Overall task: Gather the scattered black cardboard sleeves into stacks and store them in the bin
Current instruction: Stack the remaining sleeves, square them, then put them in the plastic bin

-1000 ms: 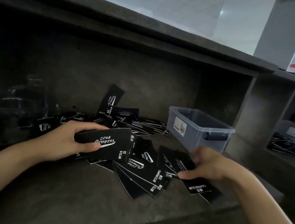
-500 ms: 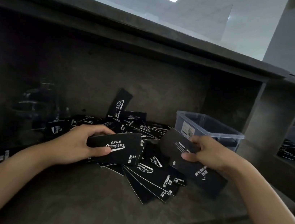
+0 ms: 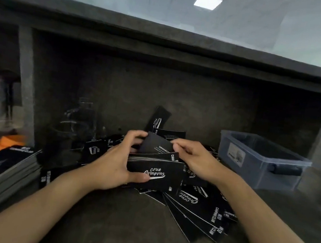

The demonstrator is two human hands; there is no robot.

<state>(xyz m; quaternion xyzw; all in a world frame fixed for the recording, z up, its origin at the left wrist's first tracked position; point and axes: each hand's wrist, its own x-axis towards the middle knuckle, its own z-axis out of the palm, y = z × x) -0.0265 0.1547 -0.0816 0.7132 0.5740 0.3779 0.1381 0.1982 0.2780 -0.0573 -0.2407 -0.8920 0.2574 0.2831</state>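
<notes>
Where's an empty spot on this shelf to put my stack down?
Bare shelf shows along the front edge, left of the fanned sleeves. Another bare patch lies in front of the bin, right of those sleeves. It is crowded in the middle pile, which runs back to the wall.

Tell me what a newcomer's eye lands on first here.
At centre, the left hand grips a stack of black sleeves while the right hand pinches a single sleeve at its far side. Loose sleeves fan across the shelf below and right of the hands. A translucent bin stands apart at the right.
</notes>
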